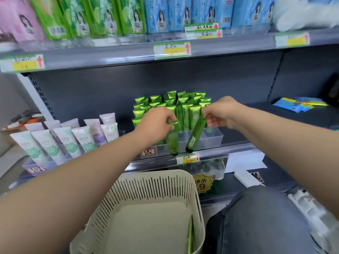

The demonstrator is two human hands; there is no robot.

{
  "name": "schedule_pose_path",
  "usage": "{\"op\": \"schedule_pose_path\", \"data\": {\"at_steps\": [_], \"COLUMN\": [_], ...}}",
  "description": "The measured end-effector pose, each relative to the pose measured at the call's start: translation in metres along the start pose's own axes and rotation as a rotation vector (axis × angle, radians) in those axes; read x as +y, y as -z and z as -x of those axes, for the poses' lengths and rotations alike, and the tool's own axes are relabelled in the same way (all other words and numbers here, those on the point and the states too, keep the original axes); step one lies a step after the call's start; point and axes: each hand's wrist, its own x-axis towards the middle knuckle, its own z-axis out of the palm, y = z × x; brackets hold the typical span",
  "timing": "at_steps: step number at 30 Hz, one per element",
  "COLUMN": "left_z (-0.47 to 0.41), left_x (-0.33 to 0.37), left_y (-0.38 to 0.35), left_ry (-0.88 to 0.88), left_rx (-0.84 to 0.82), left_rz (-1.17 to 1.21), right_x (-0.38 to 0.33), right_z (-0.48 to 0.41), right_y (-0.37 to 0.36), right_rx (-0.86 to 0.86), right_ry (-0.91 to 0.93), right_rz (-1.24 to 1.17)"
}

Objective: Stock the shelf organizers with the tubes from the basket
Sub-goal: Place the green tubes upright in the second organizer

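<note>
Item 1: left tube [172, 138]. Glossy green, with a flat crimped end and a dark green cap. The long axis is close to upright, crimp up and cap down. It hangs over the front row of the clear organizer [212, 139], near the front edge of the shelf [266, 116]. The left hand [157, 123] pinches it at the crimp, fingers [170, 119] curled round that end.

Item 2: right tube [195, 136]. Same green finish, with a pale printed panel facing the camera low on the body. The long axis is tilted, crimp up and to the right, cap down and to the left. It is just beside item 1, over the same front row. The right hand [222, 112] pinches its crimp, fingers [209, 116] bent around it.

Item 3: stocked tubes [183, 107]. Green, standing crimp up in rows that fill the organizer's rear compartments.

Item 4: basket [152, 174]. Cream, with slotted walls, below the shelf's front edge. One green tube [189, 235] leans against its right wall.

Item 5: pale tubes [64, 140]. White and lilac, standing toward the shelf's left end.
</note>
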Motion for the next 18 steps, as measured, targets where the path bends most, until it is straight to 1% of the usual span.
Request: {"op": "schedule_pose_path", "data": {"at_steps": [4, 11, 14, 18], "left_z": [-0.023, -0.053, -0.062, -0.070], "left_x": [0.003, -0.005, -0.011, -0.019], "left_y": [-0.004, -0.019, -0.027, -0.036], "left_ry": [-0.016, -0.004, 0.009, 0.035], "left_rx": [0.056, 0.117, 0.119, 0.077], "left_rz": [-0.003, 0.001, -0.011, -0.015], "right_x": [-0.010, -0.005, 0.000, 0.007], "right_z": [-0.018, -0.054, -0.065, -0.076], "right_y": [0.010, 0.005, -0.004, -0.019], "right_rx": [0.042, 0.105, 0.114, 0.096], "right_ry": [0.001, -0.035, -0.059, -0.093], "right_rz": [-0.082, -0.199, -0.217, -0.208]}}
